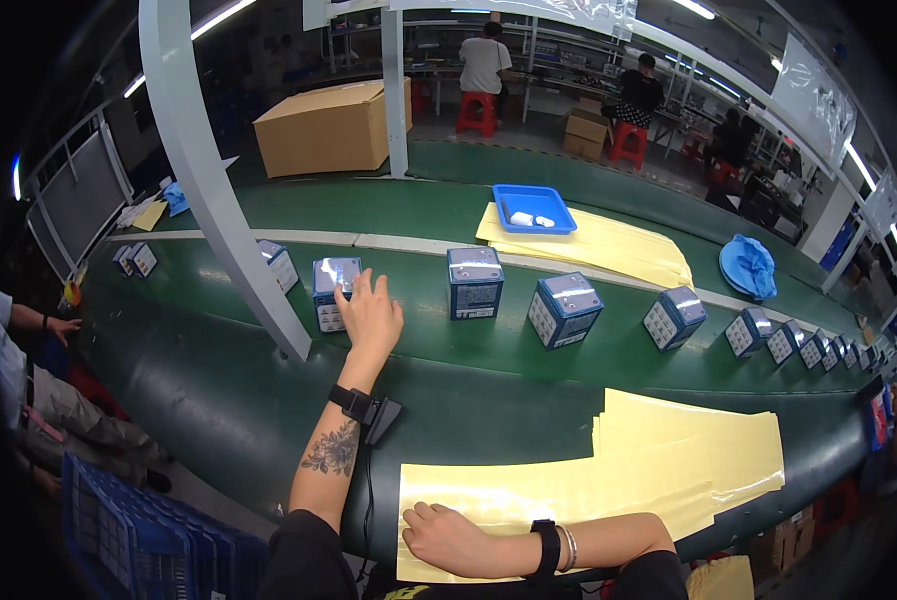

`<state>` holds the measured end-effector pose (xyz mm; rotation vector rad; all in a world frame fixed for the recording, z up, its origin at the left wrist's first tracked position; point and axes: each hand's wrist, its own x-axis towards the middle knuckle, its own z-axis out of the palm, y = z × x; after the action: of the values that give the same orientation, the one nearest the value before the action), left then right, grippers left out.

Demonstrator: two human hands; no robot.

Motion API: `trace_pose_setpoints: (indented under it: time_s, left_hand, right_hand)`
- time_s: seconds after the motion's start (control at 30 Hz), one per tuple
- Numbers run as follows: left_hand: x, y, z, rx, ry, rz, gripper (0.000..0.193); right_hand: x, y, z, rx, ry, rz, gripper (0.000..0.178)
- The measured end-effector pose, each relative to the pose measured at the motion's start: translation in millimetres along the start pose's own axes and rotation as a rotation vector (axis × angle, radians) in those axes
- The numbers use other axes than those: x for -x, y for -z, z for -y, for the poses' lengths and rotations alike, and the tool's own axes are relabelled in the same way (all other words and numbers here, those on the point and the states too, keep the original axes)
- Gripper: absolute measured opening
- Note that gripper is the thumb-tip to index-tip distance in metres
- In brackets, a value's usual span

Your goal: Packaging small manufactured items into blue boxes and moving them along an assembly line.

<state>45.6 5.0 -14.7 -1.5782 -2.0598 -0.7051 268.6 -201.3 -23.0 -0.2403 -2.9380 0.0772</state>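
Note:
A small blue and white box [329, 312] stands on the green belt at the left of the middle. My left hand [372, 318] is at its right side, fingers spread and the thumb overlapping its front; whether they touch cannot be made out. Low in the view, my right hand [447, 540] rests with curled fingers on the left end of yellow glossy sheets [659, 450]. What those fingers hold, if anything, is hidden. Further right along the belt stand a second blue box [476, 285], a third blue box [565, 312] and several more.
A grey post [204, 150] rises left of my left hand, partly covering another box [280, 267]. Beyond the belt lie a blue tray [536, 190] on yellow sheets and a blue bag [749, 268]. A carton [324, 130] stands behind. Another person's hand [64, 328] is at far left.

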Motion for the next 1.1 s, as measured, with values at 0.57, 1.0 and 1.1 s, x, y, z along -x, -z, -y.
trace_pose_setpoints:
  time_s: [0.57,1.0,1.1]
  left_hand:
    - [4,-3,-23,0.066,-0.051,0.035,0.041]
    - [5,-13,-31,0.069,-0.039,0.038,0.039]
    - [-1,-16,-22,0.051,-0.015,0.019,0.037]
  right_hand:
    - [17,0,-5,0.005,-0.003,-0.027,0.007]
    - [29,3,-9,-0.006,-0.004,-0.034,0.006]
    - [31,2,-10,-0.006,-0.007,-0.042,0.006]
